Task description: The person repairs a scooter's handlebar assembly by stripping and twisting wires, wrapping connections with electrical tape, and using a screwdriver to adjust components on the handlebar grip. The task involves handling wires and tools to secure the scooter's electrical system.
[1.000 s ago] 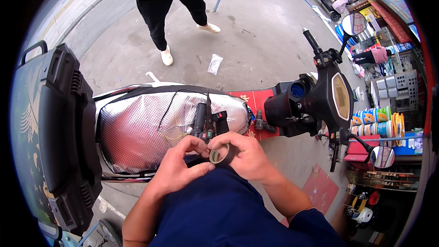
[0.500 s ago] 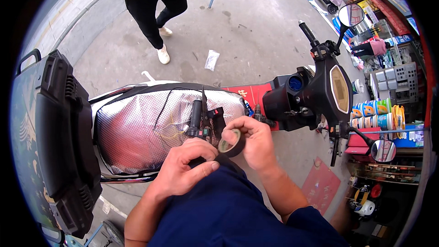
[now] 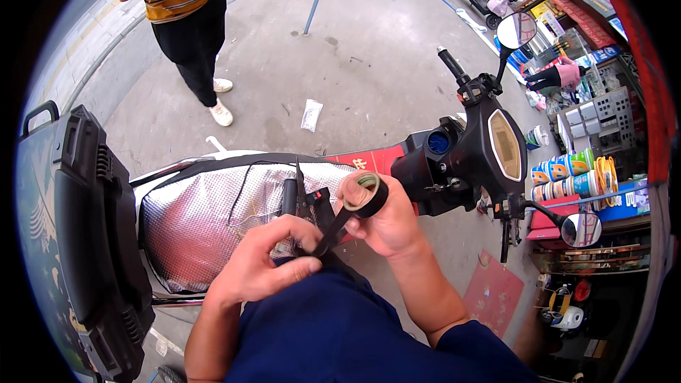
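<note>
My right hand (image 3: pixel 384 220) holds a roll of black tape (image 3: pixel 373 200) up over the scooter's red footboard, with a strip running down to my left hand (image 3: pixel 269 259). My left hand is curled round the lower end of that strip; what else its fingers hold is unclear. Behind my hands, a loose black handlebar grip (image 3: pixel 289 194) and a dark part with a red switch (image 3: pixel 316 197) lie on the silver quilted seat cover (image 3: pixel 181 234).
A black top box (image 3: pixel 89 234) is at left, the scooter's handlebar and mirrors (image 3: pixel 496 149) at right. A person in a striped top (image 3: pixel 184 42) stands on the pavement across from me. Shop goods (image 3: pixel 567 174) line the right side; another person in pink (image 3: pixel 564 74) is there.
My right hand has moved up and away from my left, drawing a strip off the roll. The person in the striped top has shifted left in the picture, along with the scooter.
</note>
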Tool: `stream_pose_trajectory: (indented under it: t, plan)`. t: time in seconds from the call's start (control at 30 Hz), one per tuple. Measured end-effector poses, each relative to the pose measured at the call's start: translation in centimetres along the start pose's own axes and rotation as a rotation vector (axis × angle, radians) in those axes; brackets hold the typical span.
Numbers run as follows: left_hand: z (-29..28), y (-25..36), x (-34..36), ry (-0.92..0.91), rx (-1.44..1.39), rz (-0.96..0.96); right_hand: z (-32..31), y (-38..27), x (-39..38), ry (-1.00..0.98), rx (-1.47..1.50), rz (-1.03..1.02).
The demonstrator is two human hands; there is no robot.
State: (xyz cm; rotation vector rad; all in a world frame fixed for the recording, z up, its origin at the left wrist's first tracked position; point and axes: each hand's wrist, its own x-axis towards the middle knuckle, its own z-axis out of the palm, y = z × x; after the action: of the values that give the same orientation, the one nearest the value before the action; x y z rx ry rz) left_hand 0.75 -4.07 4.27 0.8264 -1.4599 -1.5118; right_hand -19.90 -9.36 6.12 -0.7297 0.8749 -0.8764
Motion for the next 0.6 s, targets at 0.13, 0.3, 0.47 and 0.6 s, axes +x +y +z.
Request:
stream_pose_trajectory:
  t: [0.13, 0.3, 0.47, 0.6]
  plan:
    - [0.0, 0.1, 0.8, -0.083, 0.103, -0.048, -0.4, 0.9, 0.6, -0.066, -0.177, -0.052]
    - [2.8, -1.6, 2.6, 0.089, 0.302, 0.109, -1.4, 1.1, -0.1, -0.099, -0.196, -0.002]
    - [5.4, -3.2, 2.3, 0.004, -0.005, -0.256, -1.0, 1.8, 0.2, 0.088, -0.372, -0.018]
    - [6.1, -6.3, 1.6, 0.109, -0.493, -0.416, -6.1, 8.1, 2.7, 0.179, -0.911, -0.564]
